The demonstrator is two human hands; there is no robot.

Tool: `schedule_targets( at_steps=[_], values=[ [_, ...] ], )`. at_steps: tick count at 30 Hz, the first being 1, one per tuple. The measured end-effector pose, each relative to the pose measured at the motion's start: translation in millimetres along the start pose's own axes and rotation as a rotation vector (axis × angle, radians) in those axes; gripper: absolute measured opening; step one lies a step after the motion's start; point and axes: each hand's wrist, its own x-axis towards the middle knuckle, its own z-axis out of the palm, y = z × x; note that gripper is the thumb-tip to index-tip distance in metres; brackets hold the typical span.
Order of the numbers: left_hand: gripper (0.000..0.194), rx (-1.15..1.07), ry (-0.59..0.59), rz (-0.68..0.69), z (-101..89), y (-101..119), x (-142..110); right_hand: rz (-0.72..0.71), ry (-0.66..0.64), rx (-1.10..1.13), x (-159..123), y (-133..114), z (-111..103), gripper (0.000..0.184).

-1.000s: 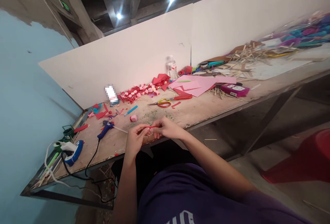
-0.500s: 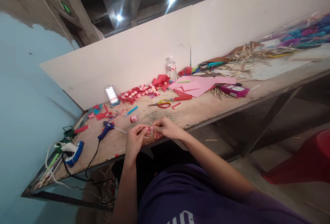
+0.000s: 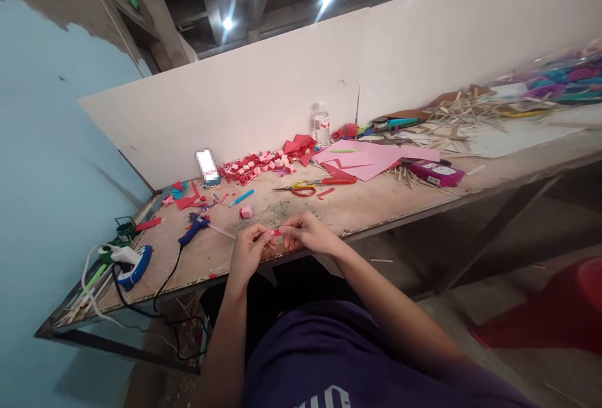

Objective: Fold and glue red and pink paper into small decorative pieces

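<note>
Between my two hands, at the table's front edge, is a small red strip (image 3: 277,232), perhaps paper or felt. My left hand (image 3: 249,248) pinches its left end between thumb and forefinger. The other end is pinched by my right hand (image 3: 305,232). Just beyond my left hand sits a small pink and red cube (image 3: 245,212). A blue glue gun (image 3: 194,230) lies to the left with a glue stick poking out of it. Scissors with yellow and red handles (image 3: 303,190) rest farther back.
Against the white partition (image 3: 263,107) lies a heap of pink and red cubes (image 3: 254,167). A plastic bottle (image 3: 321,125), pink sheets (image 3: 371,157), a purple box (image 3: 437,173) and wooden sticks (image 3: 461,110) spread rightward. At left are a blue power strip (image 3: 136,269) and cords.
My fingertips have drawn slightly apart, and more of the red strip shows between them. The whole view has shifted a little.
</note>
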Motion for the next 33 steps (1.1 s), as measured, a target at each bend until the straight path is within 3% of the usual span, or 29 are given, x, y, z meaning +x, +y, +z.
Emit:
schedule_targets(
  at_steps=[21,33],
  values=[
    [0.026,-0.066,-0.032,-0.016,-1.2,2.6,2.1,0.085,0.021,-0.006,3.6,0.9,-0.9,0.043],
    [0.031,-0.081,-0.014,-0.030,-1.8,-1.8,3.2,0.030,0.061,-0.036,3.4,-1.6,-1.1,0.041]
  ],
)
